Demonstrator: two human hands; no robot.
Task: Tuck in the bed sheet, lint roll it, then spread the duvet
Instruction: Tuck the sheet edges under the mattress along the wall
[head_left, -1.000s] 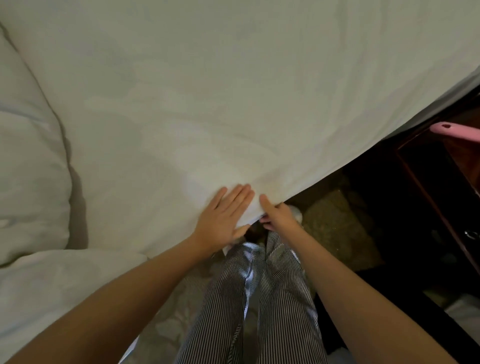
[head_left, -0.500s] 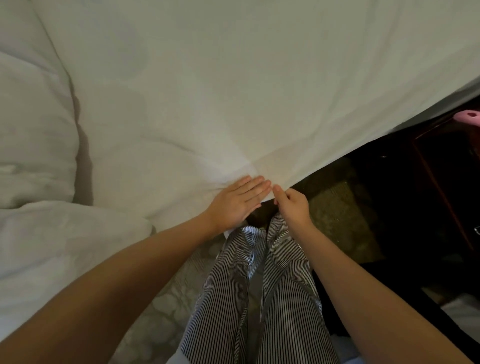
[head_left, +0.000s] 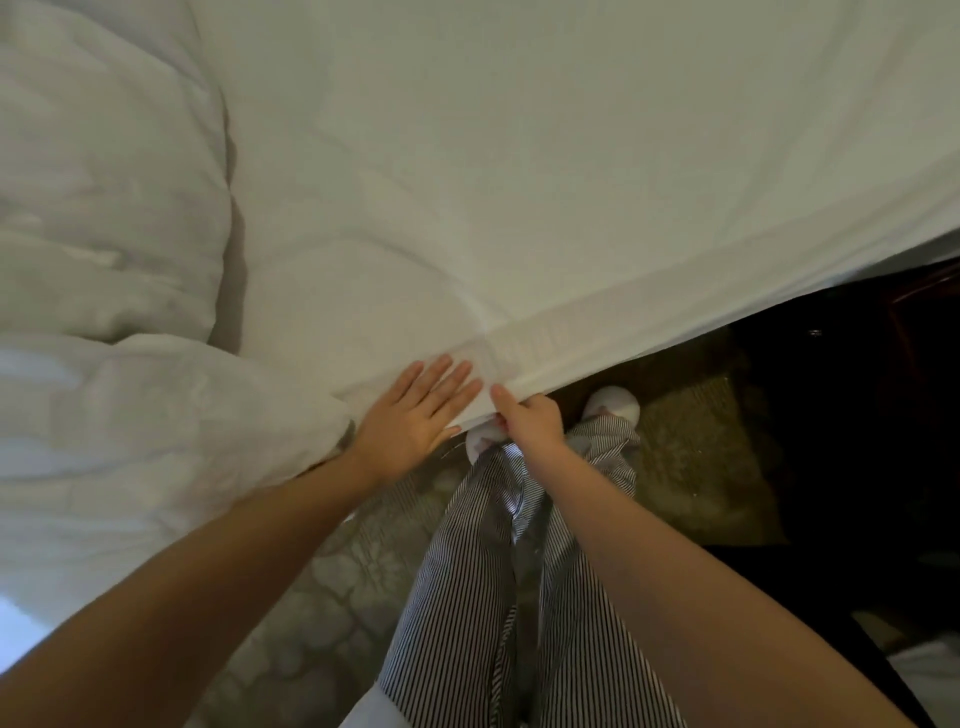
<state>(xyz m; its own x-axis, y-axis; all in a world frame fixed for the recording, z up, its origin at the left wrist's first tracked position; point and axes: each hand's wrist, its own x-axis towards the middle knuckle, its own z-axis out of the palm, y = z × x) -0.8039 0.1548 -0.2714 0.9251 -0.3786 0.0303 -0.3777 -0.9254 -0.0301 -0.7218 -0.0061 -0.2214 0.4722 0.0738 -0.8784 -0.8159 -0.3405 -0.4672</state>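
My left hand (head_left: 415, 421) lies flat on the sheet (head_left: 519, 182) at the near edge of the bed, fingers (head_left: 449, 376) straight and pressing down. Right hand (head_left: 535, 423) pinches the sheet's hem just beside it, one finger on top, the others curled under. That hem hangs loose over the carpet (head_left: 691, 467), so I'd say the tuck is only under way here. The duvet (head_left: 104, 338) sits bunched on the left of the bed, not spread. Lint rolling and spreading are both left to do.
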